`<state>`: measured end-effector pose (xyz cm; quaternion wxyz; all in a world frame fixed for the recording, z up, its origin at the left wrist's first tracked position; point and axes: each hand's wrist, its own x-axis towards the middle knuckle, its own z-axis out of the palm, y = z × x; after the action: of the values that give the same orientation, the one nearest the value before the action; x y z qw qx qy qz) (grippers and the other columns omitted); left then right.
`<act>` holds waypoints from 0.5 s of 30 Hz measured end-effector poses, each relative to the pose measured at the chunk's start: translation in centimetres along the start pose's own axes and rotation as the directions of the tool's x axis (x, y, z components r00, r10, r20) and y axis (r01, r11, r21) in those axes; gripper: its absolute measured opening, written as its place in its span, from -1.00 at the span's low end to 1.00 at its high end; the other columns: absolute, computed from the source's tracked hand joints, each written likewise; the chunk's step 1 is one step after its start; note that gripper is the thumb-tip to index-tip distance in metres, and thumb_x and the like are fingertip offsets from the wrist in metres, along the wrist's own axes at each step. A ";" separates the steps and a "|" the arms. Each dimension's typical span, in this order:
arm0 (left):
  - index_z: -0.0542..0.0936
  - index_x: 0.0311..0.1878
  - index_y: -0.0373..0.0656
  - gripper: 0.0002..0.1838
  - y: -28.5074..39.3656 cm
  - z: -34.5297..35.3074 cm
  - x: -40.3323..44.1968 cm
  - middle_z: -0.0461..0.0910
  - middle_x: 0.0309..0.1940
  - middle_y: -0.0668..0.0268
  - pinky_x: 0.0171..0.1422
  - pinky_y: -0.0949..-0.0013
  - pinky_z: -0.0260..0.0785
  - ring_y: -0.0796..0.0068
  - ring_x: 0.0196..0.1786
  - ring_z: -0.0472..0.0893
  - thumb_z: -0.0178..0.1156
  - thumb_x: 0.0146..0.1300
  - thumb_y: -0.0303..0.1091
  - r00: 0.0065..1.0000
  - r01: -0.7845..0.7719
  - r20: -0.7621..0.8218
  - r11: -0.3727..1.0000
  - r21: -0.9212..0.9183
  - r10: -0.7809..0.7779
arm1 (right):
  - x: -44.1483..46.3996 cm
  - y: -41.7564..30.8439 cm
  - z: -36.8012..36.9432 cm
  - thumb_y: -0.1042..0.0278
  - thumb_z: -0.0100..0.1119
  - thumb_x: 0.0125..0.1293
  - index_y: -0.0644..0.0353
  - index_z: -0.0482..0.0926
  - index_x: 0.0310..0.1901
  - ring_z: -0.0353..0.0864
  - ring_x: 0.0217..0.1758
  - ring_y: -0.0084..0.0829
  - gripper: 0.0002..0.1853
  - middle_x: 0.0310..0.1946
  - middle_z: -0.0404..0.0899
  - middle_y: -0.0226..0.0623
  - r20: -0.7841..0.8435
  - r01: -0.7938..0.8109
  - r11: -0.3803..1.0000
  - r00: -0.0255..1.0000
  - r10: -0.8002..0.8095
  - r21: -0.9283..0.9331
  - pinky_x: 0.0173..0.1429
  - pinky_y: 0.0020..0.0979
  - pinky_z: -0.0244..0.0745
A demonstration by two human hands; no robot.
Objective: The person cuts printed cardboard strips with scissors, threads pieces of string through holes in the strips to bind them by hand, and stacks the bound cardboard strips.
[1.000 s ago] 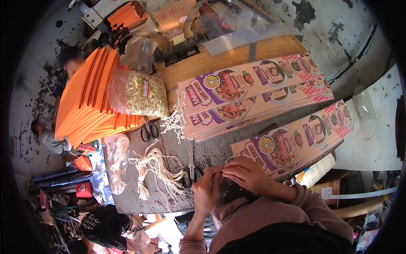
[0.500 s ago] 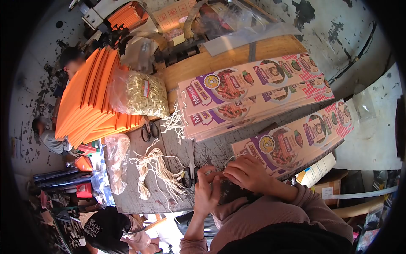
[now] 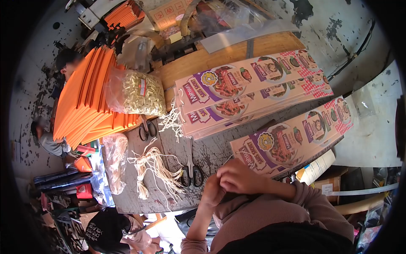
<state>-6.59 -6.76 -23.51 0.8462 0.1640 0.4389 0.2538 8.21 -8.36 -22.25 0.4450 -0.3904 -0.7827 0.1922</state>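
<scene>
From my remote seat I see the left hand (image 3: pixel 212 192) and right hand (image 3: pixel 240 177) meeting at the table's (image 3: pixel 211 149) near edge, fingers bent inward and touching; how tightly they close, and on what, I cannot tell. The front stack (image 3: pixel 292 142) of printed cards lies just beyond the right hand, toward the right end. Scissors (image 3: pixel 190 163) rest near the left hand, with cords (image 3: pixel 148 161) nearer the left edge.
</scene>
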 end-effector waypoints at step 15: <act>0.45 -0.23 -0.27 -0.82 1.2 1.0 -0.4 0.48 -0.33 0.12 -0.28 0.30 0.40 0.10 -0.31 0.54 0.09 0.08 -0.66 0.504 -0.626 0.546 -0.152 0.765 0.670 | 0.7 -0.1 -1.6 0.45 0.12 0.18 0.28 0.40 -0.28 0.47 -0.37 -0.12 -0.85 -0.40 0.45 -0.12 0.054 -0.627 0.699 0.756 0.652 0.344 -0.29 -0.25 0.36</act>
<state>-6.31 -6.02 -22.10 0.3223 0.8051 0.3655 0.3381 9.28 -7.93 -20.95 0.4387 -0.5613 -0.5360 0.4530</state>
